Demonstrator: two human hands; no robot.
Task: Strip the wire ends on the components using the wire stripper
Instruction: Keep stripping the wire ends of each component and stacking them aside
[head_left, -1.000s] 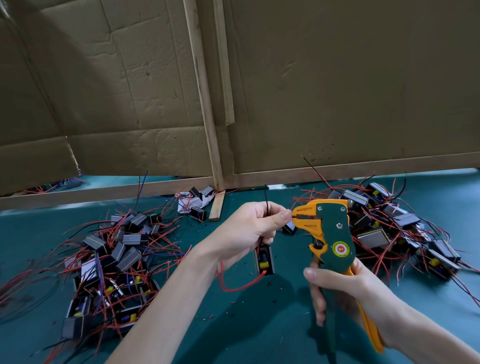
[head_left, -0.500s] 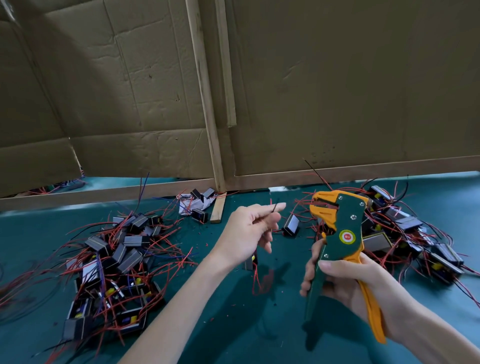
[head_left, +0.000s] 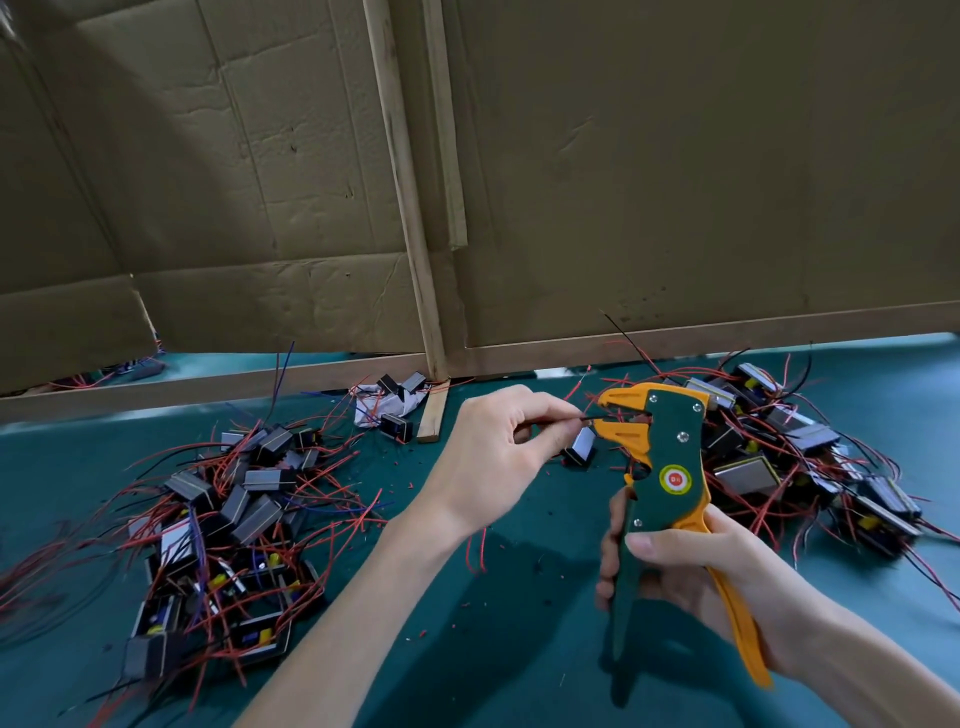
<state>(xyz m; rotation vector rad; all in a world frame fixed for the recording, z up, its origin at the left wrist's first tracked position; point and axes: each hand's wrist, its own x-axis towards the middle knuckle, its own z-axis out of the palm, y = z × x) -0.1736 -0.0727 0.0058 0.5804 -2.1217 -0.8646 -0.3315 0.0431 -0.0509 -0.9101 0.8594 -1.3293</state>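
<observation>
1. The left hand (head_left: 493, 452), pinching the black wire (head_left: 589, 417), now feeds its end into the wire stripper (head_left: 670, 467); earlier they were apart.
2. The right hand (head_left: 691, 566) grips the stripper's handles.
3. The green table (head_left: 519, 649) shows between the left pile (head_left: 234, 519) and the right pile (head_left: 805, 457).

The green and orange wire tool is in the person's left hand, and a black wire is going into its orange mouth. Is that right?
Not quite. The wire stripper is in the right hand, not the left. The left hand pinches the black wire that goes into its orange mouth. The head view shows this.
</observation>
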